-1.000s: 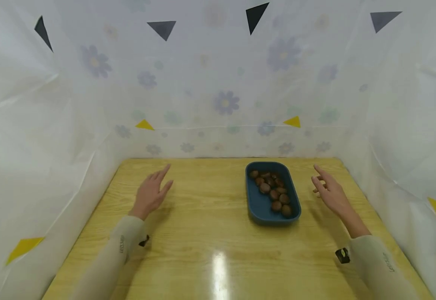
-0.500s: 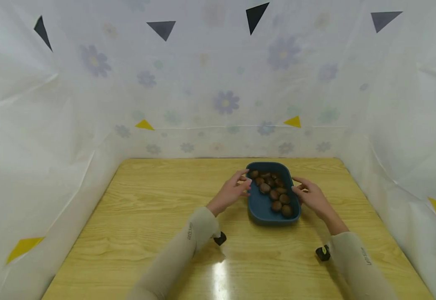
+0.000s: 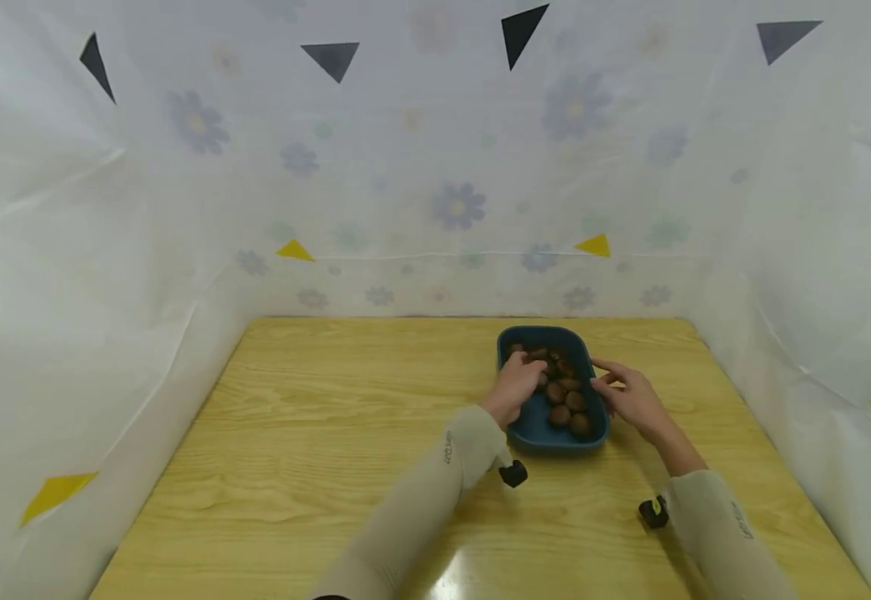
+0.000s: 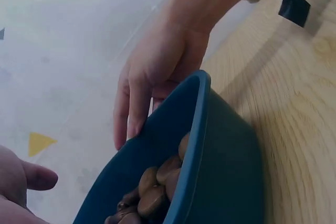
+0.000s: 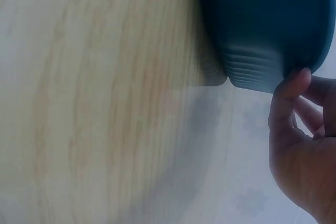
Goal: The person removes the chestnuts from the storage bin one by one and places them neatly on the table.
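Note:
A dark blue box with rounded corners (image 3: 548, 447) stands on the table, right of the middle. Brown chestnuts (image 3: 573, 402) lie loosely inside, mostly toward its far and right parts. My left hand (image 3: 516, 385) reaches over the box's left rim, fingers down among the chestnuts, whose tips are partly hidden there. Its thumb (image 4: 41, 177) sticks out over the box in the left wrist view. At the right rim, my right hand (image 3: 630, 402) touches the box with its thumb and fingertips, fingers relaxed; the right wrist view shows a fingertip (image 5: 302, 78) against the wall near the rim.
The light wooden table (image 3: 315, 433) extends left of the box and in front of it. White flowered sheeting (image 3: 405, 167) rises behind the table and along both sides. A small black device (image 3: 513, 473) hangs at the left cuff, another (image 3: 653, 512) at the right.
Both hands were apart from the box at first and came in toward it. The left hand has moved right, over the rim and into the box; the right hand has come to the right rim.

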The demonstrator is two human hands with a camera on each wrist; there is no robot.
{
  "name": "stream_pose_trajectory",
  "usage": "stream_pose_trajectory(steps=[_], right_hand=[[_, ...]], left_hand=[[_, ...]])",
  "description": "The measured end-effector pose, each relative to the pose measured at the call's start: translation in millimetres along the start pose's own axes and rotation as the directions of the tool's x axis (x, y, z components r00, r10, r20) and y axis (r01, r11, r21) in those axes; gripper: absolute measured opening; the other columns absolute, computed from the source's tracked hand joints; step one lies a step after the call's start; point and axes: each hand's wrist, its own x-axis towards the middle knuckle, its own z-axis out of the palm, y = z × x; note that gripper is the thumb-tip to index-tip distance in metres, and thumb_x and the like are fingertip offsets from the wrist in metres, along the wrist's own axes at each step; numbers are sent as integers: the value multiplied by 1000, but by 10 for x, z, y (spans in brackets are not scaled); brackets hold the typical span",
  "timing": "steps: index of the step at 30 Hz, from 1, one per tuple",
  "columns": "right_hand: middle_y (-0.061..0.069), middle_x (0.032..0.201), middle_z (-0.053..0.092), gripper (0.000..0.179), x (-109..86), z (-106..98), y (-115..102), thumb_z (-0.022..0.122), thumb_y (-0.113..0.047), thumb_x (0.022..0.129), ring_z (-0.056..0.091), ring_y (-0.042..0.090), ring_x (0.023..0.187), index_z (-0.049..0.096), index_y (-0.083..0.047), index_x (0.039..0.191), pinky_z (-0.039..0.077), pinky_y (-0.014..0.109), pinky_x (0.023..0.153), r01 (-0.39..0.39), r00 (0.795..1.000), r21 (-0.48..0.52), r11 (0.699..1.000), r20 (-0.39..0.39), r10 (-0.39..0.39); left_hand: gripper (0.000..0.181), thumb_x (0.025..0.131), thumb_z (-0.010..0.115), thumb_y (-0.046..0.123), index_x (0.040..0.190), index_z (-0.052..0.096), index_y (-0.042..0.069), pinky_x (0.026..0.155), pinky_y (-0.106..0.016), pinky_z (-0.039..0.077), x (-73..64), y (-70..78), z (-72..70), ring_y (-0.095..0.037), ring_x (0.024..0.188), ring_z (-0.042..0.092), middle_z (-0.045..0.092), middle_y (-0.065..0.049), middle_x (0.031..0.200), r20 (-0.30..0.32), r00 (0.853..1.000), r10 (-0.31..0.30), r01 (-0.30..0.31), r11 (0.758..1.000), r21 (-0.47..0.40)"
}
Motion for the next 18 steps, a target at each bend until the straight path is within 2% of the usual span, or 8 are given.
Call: stream_pose_trajectory(steps=[3, 6, 7, 9, 13, 14, 18], right_hand=[[28, 110, 62, 56, -11, -2, 11, 56, -23, 109, 58, 19, 58, 39, -3, 159, 55, 41, 52, 10, 1000, 0, 1000, 3, -10], [28, 110, 62, 56, -8, 5, 19, 56, -23, 109, 58, 20, 58, 39, -3, 159, 55, 41, 52, 15, 1000, 0, 1000, 3, -15], [28, 110, 62, 56, -6, 6, 21, 56, -24, 109, 58, 19, 58, 39, -3, 159, 55, 41, 52, 14, 1000, -3, 1000, 2, -14], [28, 110, 62, 56, -3, 7, 22, 56, -23, 110, 59, 19, 59, 39, -3, 159, 56, 42, 53, 11, 1000, -12, 1000, 0, -11], [28, 112, 62, 56, -1, 11, 25, 56, -24, 110, 59, 17, 60, 39, -3, 159, 56, 42, 53, 3, 1000, -23, 1000, -5, -3], [28, 112, 62, 56, -1, 14, 25, 56, -24, 110, 59, 17, 60, 39, -3, 159, 56, 42, 54, 2, 1000, -23, 1000, -4, -2], [28, 113, 62, 56, -6, 19, 28, 56, -24, 109, 60, 17, 61, 39, -4, 159, 56, 42, 54, -2, 1000, -19, 1000, -6, 2]], left_hand=[[54, 107, 53, 29, 154, 41, 5, 96, -46, 51, 32, -27, 94, -25, 108, 58, 50, -14, 150, -48, 998, -35, 36, 999, 14], [47, 106, 52, 23, 148, 46, 2, 83, -42, 48, 79, -84, 153, -22, 86, 51, 55, -19, 134, -74, 997, -25, 28, 998, 47], [45, 105, 53, 21, 145, 48, 1, 81, -42, 46, 96, -109, 173, -22, 85, 49, 55, -19, 131, -84, 996, -7, 13, 998, 68], [43, 104, 55, 18, 142, 51, 0, 86, -41, 48, 118, -158, 205, -24, 95, 54, 55, -21, 133, -90, 996, 17, -7, 993, 118], [38, 103, 60, 16, 139, 56, 1, 102, -44, 53, 156, -240, 245, -29, 125, 56, 55, -18, 144, -80, 995, 54, -36, 975, 219], [36, 103, 62, 16, 136, 59, 1, 102, -45, 54, 165, -251, 248, -31, 126, 57, 58, -18, 141, -72, 996, 57, -38, 970, 239], [22, 102, 65, 14, 120, 67, 2, 90, -42, 56, 211, -270, 256, -28, 110, 62, 66, -14, 121, -61, 995, 78, -55, 949, 310]])
